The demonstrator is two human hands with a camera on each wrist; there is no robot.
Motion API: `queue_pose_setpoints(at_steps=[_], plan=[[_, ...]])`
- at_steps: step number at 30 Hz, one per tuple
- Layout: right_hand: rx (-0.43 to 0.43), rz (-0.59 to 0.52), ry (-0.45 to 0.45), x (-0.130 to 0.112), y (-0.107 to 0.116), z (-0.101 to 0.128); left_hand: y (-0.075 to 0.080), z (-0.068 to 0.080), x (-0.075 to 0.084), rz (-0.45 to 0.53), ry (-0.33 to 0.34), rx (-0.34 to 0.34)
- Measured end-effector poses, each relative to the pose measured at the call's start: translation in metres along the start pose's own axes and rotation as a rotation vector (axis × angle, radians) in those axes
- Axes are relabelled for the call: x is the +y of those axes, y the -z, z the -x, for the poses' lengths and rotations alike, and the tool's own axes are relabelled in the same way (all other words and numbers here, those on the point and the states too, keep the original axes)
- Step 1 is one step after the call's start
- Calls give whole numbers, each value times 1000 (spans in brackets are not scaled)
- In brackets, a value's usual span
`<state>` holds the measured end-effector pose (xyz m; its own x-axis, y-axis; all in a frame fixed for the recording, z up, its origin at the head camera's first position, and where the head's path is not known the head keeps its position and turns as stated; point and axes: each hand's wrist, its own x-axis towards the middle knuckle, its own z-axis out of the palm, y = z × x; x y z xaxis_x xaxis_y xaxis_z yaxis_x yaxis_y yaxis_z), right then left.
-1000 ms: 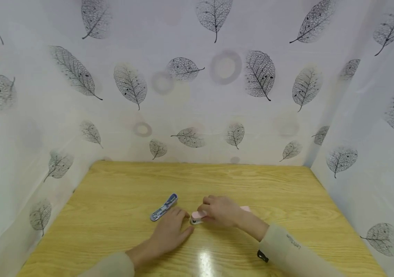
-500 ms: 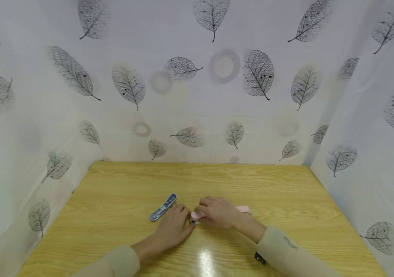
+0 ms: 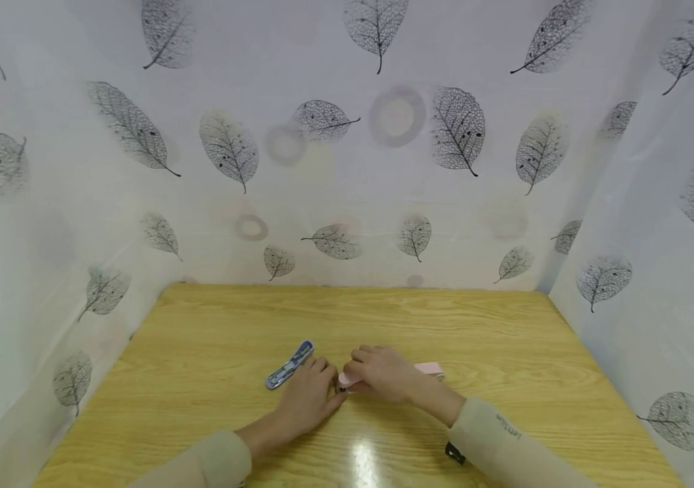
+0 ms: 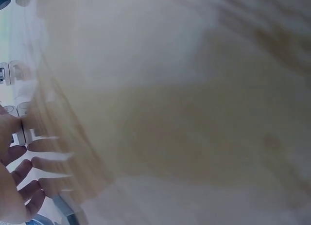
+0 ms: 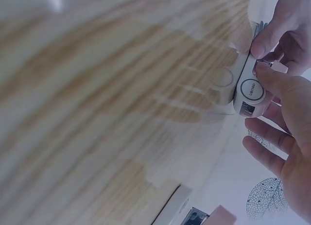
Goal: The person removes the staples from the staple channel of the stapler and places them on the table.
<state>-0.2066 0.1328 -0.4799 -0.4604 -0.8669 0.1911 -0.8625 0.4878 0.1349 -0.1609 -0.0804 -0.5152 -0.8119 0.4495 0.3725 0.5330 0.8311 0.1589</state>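
Observation:
A small pink-and-white stapler (image 3: 345,381) lies between my two hands on the wooden table. My right hand (image 3: 383,374) grips it from above, with the thumb along its side in the right wrist view. There, the white rounded end of the stapler (image 5: 250,96) shows a circular logo. My left hand (image 3: 307,400) pinches the stapler's left end between thumb and fingers. Much of its body is hidden by my right hand. Just beyond my left hand lies a blue stapler (image 3: 289,366), at a slant and apart from the pink one.
A second pink stapler (image 3: 430,369) lies behind my right wrist, partly hidden. A small black object (image 3: 454,453) sits beside the right sleeve. The wooden table (image 3: 213,325) meets leaf-patterned sheeting (image 3: 347,190) at the back and both sides.
My left hand has shifted slightly right and its fingers have closed onto the stapler's end. The right arm has moved slightly left, uncovering more of the second pink stapler. The blue stapler stays put.

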Motion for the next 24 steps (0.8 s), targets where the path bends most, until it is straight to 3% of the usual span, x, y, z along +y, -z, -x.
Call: queue_pose_setpoints(at_steps=[8,13,19,24], plan=[[31,-43,-17,7,1,5,-1,-1,0,-17,-15,36],[50,-25,-14,16,4,9,-2,-1,1,-22,-9,17],[28,-89,-89,22,10,13,0,-1,2,-38,6,-9],[16,-58,-99,25,15,15,2,-1,3,-45,4,-13]])
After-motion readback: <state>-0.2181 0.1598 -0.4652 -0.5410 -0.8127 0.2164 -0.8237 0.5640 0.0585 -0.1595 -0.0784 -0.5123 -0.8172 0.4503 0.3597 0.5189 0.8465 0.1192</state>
